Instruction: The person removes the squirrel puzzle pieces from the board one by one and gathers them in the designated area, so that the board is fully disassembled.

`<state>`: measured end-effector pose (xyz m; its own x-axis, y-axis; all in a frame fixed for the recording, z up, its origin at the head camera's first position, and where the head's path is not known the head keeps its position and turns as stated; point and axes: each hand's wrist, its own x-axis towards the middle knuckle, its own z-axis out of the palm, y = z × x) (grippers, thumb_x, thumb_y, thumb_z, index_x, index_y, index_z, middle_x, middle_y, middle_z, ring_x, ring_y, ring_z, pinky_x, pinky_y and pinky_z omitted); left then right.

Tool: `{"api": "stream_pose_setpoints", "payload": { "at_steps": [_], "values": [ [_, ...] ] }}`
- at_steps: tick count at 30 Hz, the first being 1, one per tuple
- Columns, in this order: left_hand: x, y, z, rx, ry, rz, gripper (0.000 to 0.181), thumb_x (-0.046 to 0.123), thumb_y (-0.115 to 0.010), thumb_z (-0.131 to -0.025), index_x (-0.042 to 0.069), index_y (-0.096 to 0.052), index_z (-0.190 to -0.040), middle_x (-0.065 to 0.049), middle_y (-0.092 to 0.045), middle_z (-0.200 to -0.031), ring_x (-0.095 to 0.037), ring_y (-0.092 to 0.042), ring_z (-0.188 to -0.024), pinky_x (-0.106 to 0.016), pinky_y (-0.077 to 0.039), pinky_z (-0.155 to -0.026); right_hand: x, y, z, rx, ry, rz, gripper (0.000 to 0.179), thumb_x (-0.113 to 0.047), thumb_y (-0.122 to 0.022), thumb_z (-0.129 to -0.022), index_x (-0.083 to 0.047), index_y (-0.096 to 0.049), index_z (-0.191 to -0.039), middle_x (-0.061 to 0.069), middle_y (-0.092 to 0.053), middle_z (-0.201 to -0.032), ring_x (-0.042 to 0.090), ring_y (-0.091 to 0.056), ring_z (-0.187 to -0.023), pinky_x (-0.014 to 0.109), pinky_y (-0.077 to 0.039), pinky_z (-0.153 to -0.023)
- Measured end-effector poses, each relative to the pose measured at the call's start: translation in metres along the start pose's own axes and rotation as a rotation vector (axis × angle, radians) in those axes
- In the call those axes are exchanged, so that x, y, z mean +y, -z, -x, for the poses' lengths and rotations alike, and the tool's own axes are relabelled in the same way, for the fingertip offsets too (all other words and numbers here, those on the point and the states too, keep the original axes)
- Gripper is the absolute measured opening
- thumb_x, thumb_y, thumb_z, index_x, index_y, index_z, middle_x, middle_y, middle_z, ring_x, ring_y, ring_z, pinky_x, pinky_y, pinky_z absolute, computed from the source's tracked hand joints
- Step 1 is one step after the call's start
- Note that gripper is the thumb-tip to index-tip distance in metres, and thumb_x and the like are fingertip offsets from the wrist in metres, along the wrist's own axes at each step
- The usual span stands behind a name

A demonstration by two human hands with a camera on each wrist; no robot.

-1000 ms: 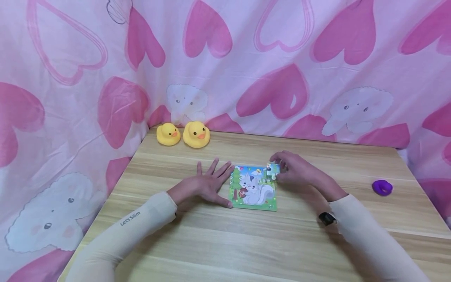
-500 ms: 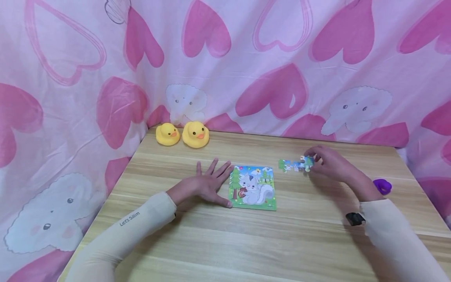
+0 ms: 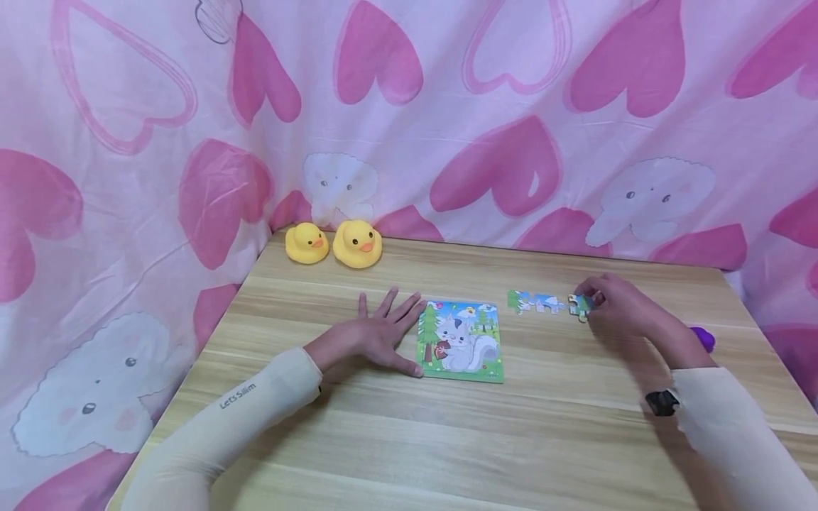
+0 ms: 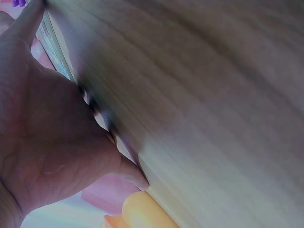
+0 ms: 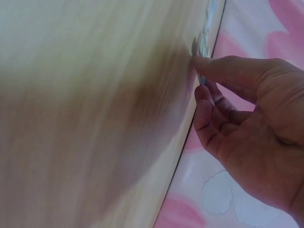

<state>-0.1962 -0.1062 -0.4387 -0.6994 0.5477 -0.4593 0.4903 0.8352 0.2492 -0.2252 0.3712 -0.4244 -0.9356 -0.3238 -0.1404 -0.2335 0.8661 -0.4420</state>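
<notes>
My left hand (image 3: 377, 337) lies with its fingers spread on the table, thumb tip and fingertips at the left edge of a square puzzle board (image 3: 461, 351). The board's picture is a grey squirrel holding a brown nut beside green trees. To the right, my right hand (image 3: 620, 306) pinches a blue-green jigsaw piece (image 3: 578, 306) between thumb and fingers. In the right wrist view that jigsaw piece (image 5: 203, 80) shows edge-on at the fingertips, close over the table. Just left of it lie some jigsaw pieces (image 3: 537, 303) in a row, with knobs and notches showing.
Two yellow rubber ducks, a smaller one (image 3: 307, 243) and a larger one (image 3: 358, 245), stand at the back left of the wooden table (image 3: 409, 440). A small purple toy (image 3: 706, 338) is partly hidden behind the right wrist. A pink heart-patterned curtain (image 3: 396, 142) hangs behind the table.
My right hand has moved right from the board's upper right corner with the jigsaw piece, uncovering the row of pieces and now partly hiding the purple toy. The left hand has stayed put.
</notes>
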Motion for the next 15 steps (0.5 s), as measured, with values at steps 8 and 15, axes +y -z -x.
{"api": "stream_pose_setpoints", "payload": {
  "at_steps": [8,15],
  "values": [
    [0.0000,-0.0003,-0.0006,-0.001,-0.001,-0.007,0.132,0.095,-0.058,-0.077,0.035,0.015,-0.169,0.009,0.022,-0.178,-0.036,0.026,-0.163,-0.086,0.016,-0.115,-0.0003,-0.0047,-0.0009,-0.018,0.042,0.001,0.039,0.010,-0.075,-0.086,0.006,-0.069,-0.124,0.022,-0.072,-0.113,0.038,-0.068,-0.103,0.058,-0.060,-0.092],
    [0.0001,0.0009,-0.0004,-0.004,-0.001,-0.010,0.132,0.095,-0.057,-0.077,0.035,0.016,-0.169,0.009,0.022,-0.178,-0.036,0.026,-0.163,-0.086,0.016,-0.114,-0.0010,-0.0036,-0.0061,-0.034,0.060,0.012,0.039,0.012,-0.072,-0.086,0.006,-0.069,-0.125,0.022,-0.072,-0.114,0.037,-0.068,-0.103,0.059,-0.059,-0.093]
  ]
}}
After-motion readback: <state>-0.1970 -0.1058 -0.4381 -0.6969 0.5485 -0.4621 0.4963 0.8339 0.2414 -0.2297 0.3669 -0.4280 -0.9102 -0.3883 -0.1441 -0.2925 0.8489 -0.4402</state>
